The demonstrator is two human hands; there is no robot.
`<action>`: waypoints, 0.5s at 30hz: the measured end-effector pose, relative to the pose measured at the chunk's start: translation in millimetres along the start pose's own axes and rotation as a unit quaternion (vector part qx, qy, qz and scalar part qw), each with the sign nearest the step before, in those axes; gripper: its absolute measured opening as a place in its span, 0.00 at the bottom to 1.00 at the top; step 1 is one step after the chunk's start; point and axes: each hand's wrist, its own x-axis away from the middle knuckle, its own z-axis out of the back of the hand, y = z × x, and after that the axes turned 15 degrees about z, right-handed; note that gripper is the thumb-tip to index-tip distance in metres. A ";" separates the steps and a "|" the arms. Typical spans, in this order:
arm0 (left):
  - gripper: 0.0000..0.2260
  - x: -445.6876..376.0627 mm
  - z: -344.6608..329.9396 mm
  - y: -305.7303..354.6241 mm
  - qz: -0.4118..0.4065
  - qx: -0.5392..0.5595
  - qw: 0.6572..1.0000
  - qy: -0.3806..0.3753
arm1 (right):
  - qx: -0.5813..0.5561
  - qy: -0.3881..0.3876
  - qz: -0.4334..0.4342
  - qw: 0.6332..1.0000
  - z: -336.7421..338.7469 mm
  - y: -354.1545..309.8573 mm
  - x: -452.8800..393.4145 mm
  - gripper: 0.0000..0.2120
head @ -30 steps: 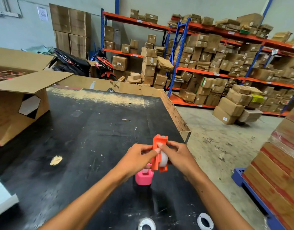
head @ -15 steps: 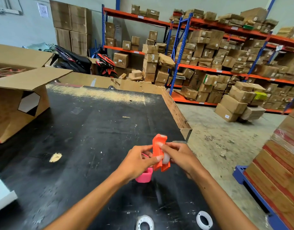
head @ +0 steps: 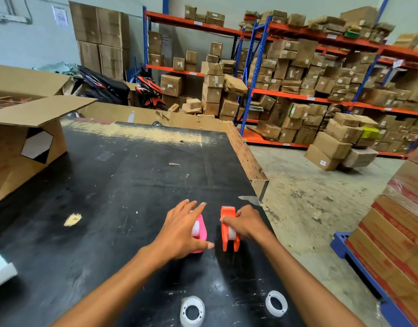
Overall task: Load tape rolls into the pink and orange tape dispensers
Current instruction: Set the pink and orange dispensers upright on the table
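The orange tape dispenser (head: pixel 228 228) stands on the black table (head: pixel 123 185) with a clear tape roll inside it. My right hand (head: pixel 244 223) grips its right side. The pink tape dispenser (head: pixel 201 228) lies just to its left, also with a roll in it. My left hand (head: pixel 183 228) rests over the pink one with fingers spread, covering most of it. Two loose tape rolls lie near the table's front edge, one at the left (head: pixel 192 311) and one at the right (head: pixel 276 303).
An open cardboard box (head: pixel 21 138) stands on the table's left. A white object (head: pixel 0 267) sits at the left edge. Right of the table are a concrete floor, stacked cartons (head: pixel 401 232) on a blue pallet, and shelving with boxes behind.
The orange dispenser was held up in both hands and is now set down on the table. My left hand has left it and moved onto the pink dispenser.
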 end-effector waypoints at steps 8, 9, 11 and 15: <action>0.44 -1.8 -9.8 -9.7 0.034 0.017 0.999 -0.005 | 0.003 -0.013 0.003 1.000 -7.9 8.6 -9.4 0.24; 0.43 -1.2 -10.1 -10.5 0.037 0.030 0.999 -0.005 | -0.002 -0.015 0.005 1.000 -7.7 10.0 -9.1 0.25; 0.42 0.7 -10.2 -10.9 0.041 0.055 0.998 -0.006 | 0.001 -0.002 0.025 1.000 -5.9 9.8 -4.6 0.24; 0.42 3.8 -11.0 -11.1 0.041 0.082 0.996 -0.001 | 0.081 0.108 0.175 0.975 -3.1 -4.7 11.4 0.18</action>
